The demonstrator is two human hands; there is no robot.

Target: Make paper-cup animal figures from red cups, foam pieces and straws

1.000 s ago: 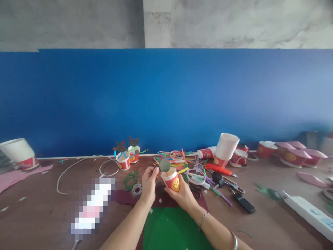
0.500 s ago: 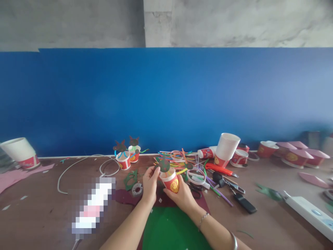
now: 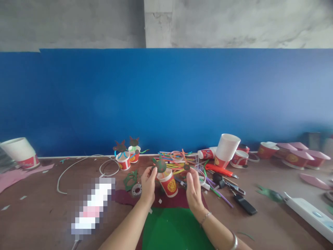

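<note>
Two hands are working over the tabletop (image 3: 39, 208). The left hand (image 3: 148, 185) is raised, its fingers (image 3: 153, 174) half curled just beside a dark-green foam cat head (image 3: 160, 166); whether they are gripping it, I cannot tell from this view. The right hand (image 3: 194, 194) is held upright, its fingers (image 3: 190, 177) open and extended, gripping nothing. A small dark foam disc (image 3: 186, 167) is showing just beyond those fingertips.

Between the two hands, a red paper cup (image 3: 168, 184) with a gold emblem is standing slightly tilted, the foam head rising above its rim on coloured straws. The right fingers are well clear of the cup. Its base appears to be resting on a maroon felt sheet (image 3: 161, 198), which is lying below the fingers, with a green foam sheet (image 3: 174, 227) nearer the wrists.

Left of the left fingers, a roll of tape (image 3: 136, 190) and a green foam cutout (image 3: 130, 180) are lying on the tabletop. Farther left, two more red cups (image 3: 123, 160) with foam heads are standing. Beyond the fingers, a heap of coloured straws (image 3: 174, 159) is spreading across the tabletop. Right of the right fingers, a glue tube (image 3: 205, 153), a stack of white paper cups (image 3: 228, 147), a red utility knife (image 3: 217, 169) and a black phone (image 3: 245, 205) are lying.
</note>
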